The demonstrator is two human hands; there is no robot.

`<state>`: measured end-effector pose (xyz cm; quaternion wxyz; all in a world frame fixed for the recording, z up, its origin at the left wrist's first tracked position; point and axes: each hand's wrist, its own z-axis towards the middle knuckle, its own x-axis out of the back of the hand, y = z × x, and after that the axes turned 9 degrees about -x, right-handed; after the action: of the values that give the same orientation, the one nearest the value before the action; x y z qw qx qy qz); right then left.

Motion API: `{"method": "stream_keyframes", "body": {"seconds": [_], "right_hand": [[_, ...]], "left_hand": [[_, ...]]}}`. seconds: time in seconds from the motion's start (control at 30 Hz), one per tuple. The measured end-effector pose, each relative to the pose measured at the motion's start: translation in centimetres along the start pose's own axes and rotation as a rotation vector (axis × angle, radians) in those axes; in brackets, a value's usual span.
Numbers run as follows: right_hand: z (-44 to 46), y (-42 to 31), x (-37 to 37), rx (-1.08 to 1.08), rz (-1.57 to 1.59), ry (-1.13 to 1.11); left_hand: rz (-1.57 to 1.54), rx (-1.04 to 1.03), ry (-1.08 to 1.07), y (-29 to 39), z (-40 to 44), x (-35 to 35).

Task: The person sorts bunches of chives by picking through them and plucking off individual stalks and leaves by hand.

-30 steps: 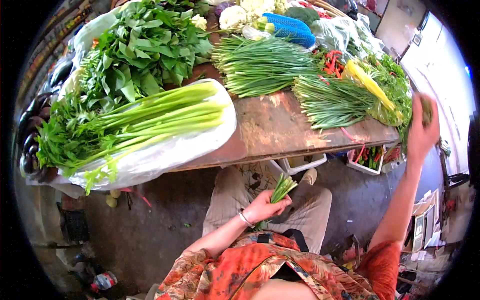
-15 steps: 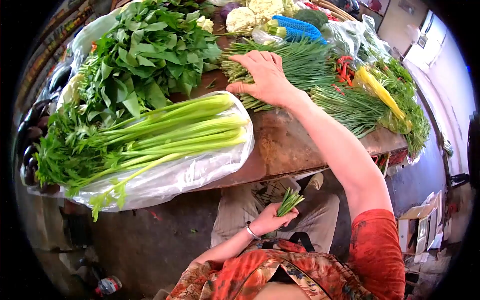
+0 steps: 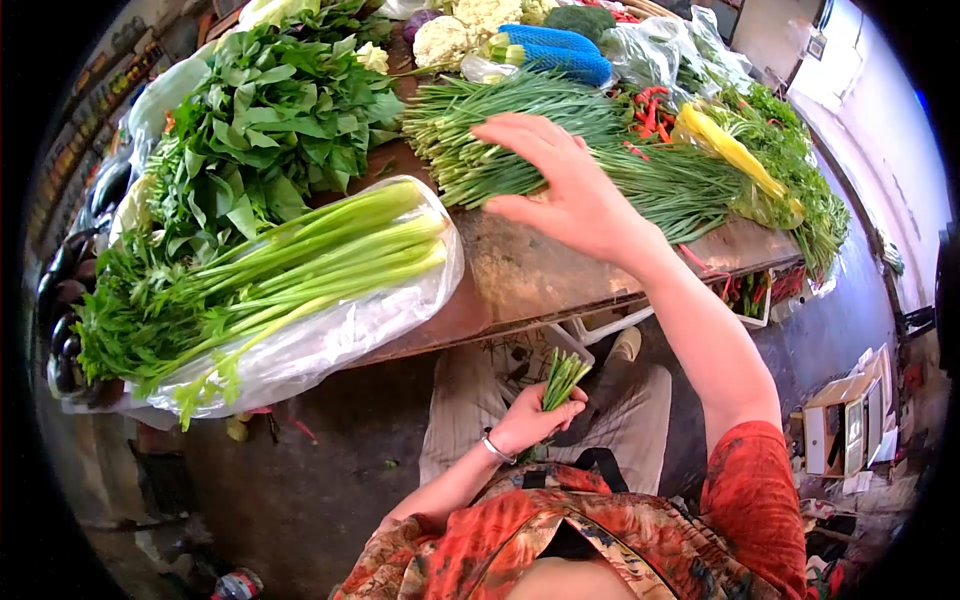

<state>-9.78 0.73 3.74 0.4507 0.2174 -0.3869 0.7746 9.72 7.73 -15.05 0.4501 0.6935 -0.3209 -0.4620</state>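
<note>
My left hand [image 3: 537,416], with a bracelet at its wrist, is closed around a small bunch of green stems [image 3: 566,380] above my lap. Their cut ends point up. My right hand [image 3: 575,185] is held over the table with thumb and fingers apart and nothing in it. Behind and to the left of its fingertips lies a large pile of thin green stalks [image 3: 455,140]. Celery [image 3: 340,240] rests on a white plastic bag [image 3: 400,320] to the left. Another bunch of thin green stalks [image 3: 670,190] lies to the right of that hand.
The wooden table [image 3: 540,275] also bears leafy greens [image 3: 270,120], cauliflower [image 3: 445,42], corn-like produce in blue netting [image 3: 560,55], red peppers [image 3: 652,112] and a yellow wrap [image 3: 735,155]. Eggplants [image 3: 65,345] lie at the far left. A crate [image 3: 752,300] stands under the table's right side.
My right hand went from the right edge to the stalk pile, then drew back slightly toward me, its fingers still apart. My left hand keeps its bunch over my lap.
</note>
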Motion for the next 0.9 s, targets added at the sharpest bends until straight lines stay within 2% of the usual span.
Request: {"method": "stream_keyframes", "body": {"seconds": [0.07,0.1,0.17,0.23,0.33,0.43,0.47,0.5,0.57,0.63,0.7,0.77,0.9], "right_hand": [[-3.3,-1.0,2.6,-0.081,0.272,-0.029],[-5.6,-2.0,4.1,-0.25,0.415,-0.043],[-10.8,-2.4,5.8,-0.545,0.937,0.002],[-16.7,-0.8,6.9,-0.631,1.104,-0.018],[-22.6,-1.1,5.7,-0.982,0.989,-0.105],[-27.0,-1.6,1.8,-1.013,1.015,-0.057],[-27.5,-2.1,1.6,-1.069,1.226,-0.193],[-27.9,-2.8,0.6,-1.043,1.211,-0.077],[-27.8,-3.7,0.5,-1.119,1.329,-0.085],[-28.1,-3.7,0.0,-1.154,1.277,0.002],[-28.6,-3.2,-0.7,-1.03,1.317,0.116],[-28.3,-3.2,-1.1,-1.043,1.309,0.219],[-28.5,-2.8,-1.5,-1.037,1.265,0.224]], "left_hand": [[-0.026,-0.034,0.031,-0.2,0.1,-0.3],[-0.021,-0.074,0.005,-0.3,0.2,-0.2],[0.01,-0.092,-0.014,0.3,0.1,-0.4],[0.001,-0.091,-0.042,0.8,0.0,-0.9],[-0.088,-0.046,-0.123,1.4,0.2,-2.3],[-0.203,-0.022,-0.214,1.0,1.1,-3.6],[-0.265,-0.014,-0.253,0.6,1.3,-3.6],[-0.24,0.053,-0.277,0.2,1.5,-3.6],[-0.222,0.094,-0.308,0.0,1.6,-4.1],[-0.195,0.113,-0.322,-0.3,1.7,-4.4],[-0.175,0.103,-0.169,0.1,1.6,-4.6],[-0.245,0.048,-0.073,0.1,1.6,-4.5],[-0.217,0.009,-0.008,0.3,0.8,-4.2]]}}
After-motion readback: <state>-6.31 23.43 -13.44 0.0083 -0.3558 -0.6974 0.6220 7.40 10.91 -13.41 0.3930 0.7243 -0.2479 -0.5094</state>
